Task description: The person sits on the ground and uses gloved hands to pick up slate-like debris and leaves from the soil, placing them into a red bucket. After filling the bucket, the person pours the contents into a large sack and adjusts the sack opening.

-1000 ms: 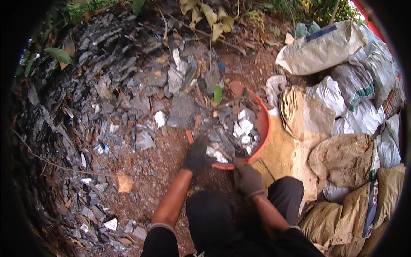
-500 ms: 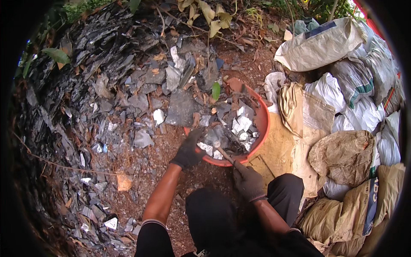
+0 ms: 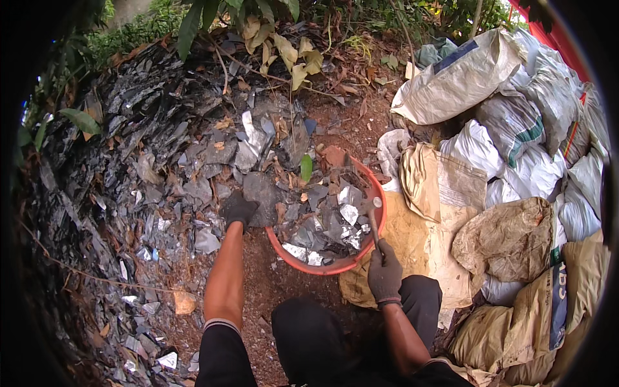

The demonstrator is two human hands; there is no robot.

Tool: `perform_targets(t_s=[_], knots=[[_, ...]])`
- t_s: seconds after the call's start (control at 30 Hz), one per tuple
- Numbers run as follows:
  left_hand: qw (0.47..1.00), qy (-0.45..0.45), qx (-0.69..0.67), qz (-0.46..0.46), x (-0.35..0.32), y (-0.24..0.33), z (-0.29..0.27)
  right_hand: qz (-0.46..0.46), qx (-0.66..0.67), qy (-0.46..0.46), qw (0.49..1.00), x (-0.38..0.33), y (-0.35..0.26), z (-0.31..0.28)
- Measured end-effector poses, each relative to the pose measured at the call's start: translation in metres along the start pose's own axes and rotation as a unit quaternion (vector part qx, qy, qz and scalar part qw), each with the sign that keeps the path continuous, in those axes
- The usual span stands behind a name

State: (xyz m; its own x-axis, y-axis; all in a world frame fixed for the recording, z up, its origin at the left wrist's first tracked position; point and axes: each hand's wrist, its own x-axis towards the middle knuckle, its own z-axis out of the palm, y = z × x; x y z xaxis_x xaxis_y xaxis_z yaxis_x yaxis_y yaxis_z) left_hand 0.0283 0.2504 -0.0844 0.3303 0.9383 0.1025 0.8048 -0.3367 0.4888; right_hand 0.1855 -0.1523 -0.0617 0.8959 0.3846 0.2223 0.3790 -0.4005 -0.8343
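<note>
My right hand point(image 3: 385, 271), in a dark knit glove, is closed round the handle of a small hammer point(image 3: 377, 202). The hammer's head is up over the right rim of a red basin point(image 3: 382, 226). Inside the basin lie grey, sheet-like broken pieces and several shiny whitish flakes point(image 3: 349, 213). My left hand point(image 3: 240, 210), gloved too, reaches to the ground left of the basin, beside a flat dark slab point(image 3: 259, 193). Its thumb points toward the slab. The other fingers blend into the dark pieces, so what they touch or hold is hidden.
A heap of dark, layered flakes point(image 3: 122, 135) covers the left side. Stacked white and brown sacks point(image 3: 503, 238) fill the right, with a flattened yellowish sack point(image 3: 403, 238) beside the basin. Leafy branches point(image 3: 293, 58) hang at the far edge.
My left hand has gone from the basin's left rim out to the ground pieces on the left. My right hand has lifted the hammer from the pieces to the right rim. The view has shifted slightly.
</note>
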Motion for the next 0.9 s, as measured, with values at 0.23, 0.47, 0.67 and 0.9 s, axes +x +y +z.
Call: perform_targets(t_s=[0.23, 0.47, 0.67, 0.9], knots=[[0.941, 0.054, -0.141, 0.304, -0.074, 0.111, 0.004, 0.026, 0.055, 0.033, 0.998, 0.012, 0.010, -0.021], [0.855, -0.078, 0.005, 0.513, -0.158, 0.139, 0.075, -0.032, 0.046, 0.061, 0.997, 0.009, -0.002, -0.022], [0.805, -0.023, -0.137, 0.577, -0.138, 0.109, 0.092, -0.128, -0.041, -0.065, 0.989, 0.009, -0.042, -0.022], [0.937, 0.090, -0.040, 0.335, -0.109, 0.053, 0.020, -0.092, -0.053, -0.033, 0.994, 0.017, 0.000, 0.006]])
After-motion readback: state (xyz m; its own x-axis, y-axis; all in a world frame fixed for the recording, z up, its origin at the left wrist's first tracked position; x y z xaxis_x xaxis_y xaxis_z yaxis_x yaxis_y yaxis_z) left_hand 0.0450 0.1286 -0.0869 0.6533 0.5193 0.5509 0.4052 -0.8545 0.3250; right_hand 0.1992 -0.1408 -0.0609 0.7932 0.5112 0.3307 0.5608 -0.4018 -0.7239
